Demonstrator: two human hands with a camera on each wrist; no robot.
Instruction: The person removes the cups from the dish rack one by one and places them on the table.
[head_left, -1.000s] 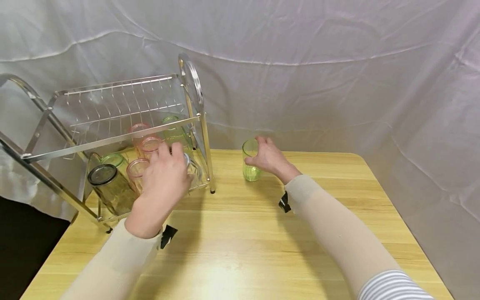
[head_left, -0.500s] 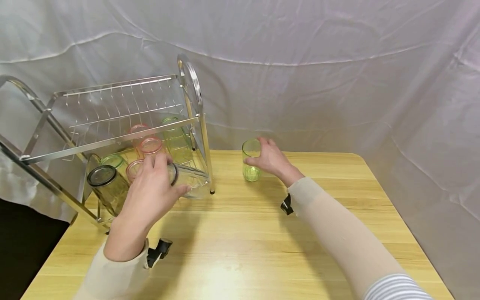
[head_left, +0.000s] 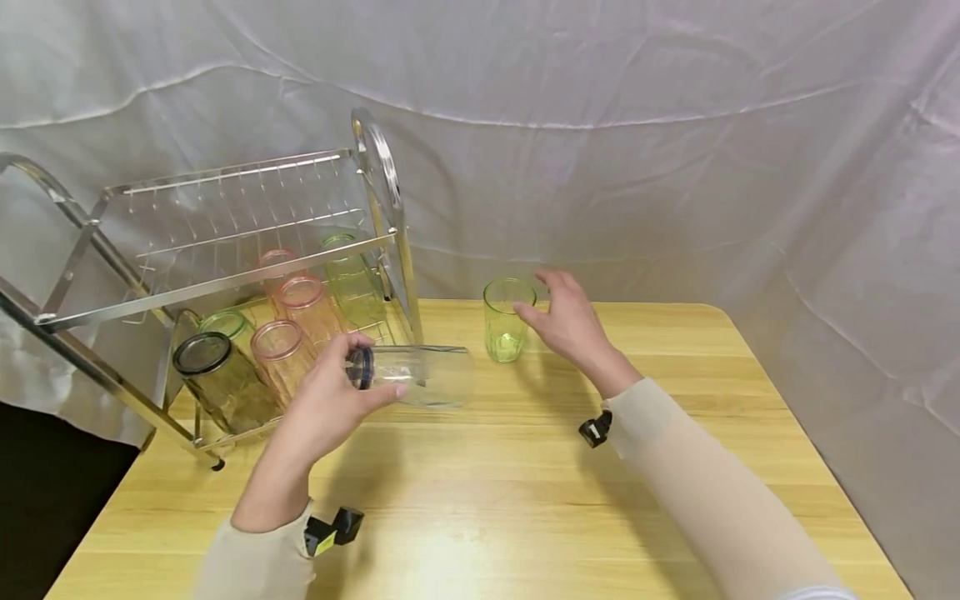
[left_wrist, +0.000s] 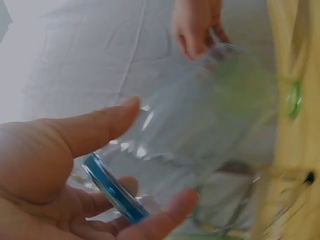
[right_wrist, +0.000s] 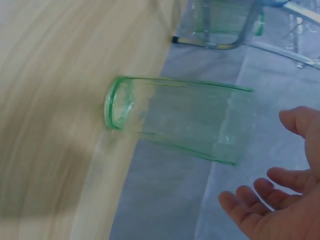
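- The clear, colourless glass tumbler with a thick base (head_left: 431,375) lies sideways in the air above the pale wood-grain desk (head_left: 562,500), its mouth pointing right; the left grip (head_left: 327,408) pinches it near the base, thumb on the near side, fingers on the far side.
- It should feel stiff and moderately heavy for its size, with the weight probably gathered in that thick base, so a hold close to the base ought to balance well.
- The smooth wall is likely slippery; the thumb and fingers need steady, even pressure rather than a hard squeeze.
- The thinner rim is presumably the most fragile part and is best kept from knocks against the chrome wire dish rack (head_left: 219,278).
- The light-green transparent glass tumbler (head_left: 507,325) stands upright on the desk, rim up. The right grip (head_left: 573,329) is spread just beside it, thumb and fingers apart, holding nothing.
- That one would probably tip if nudged high; the mid-wall looks the safest place to take hold.
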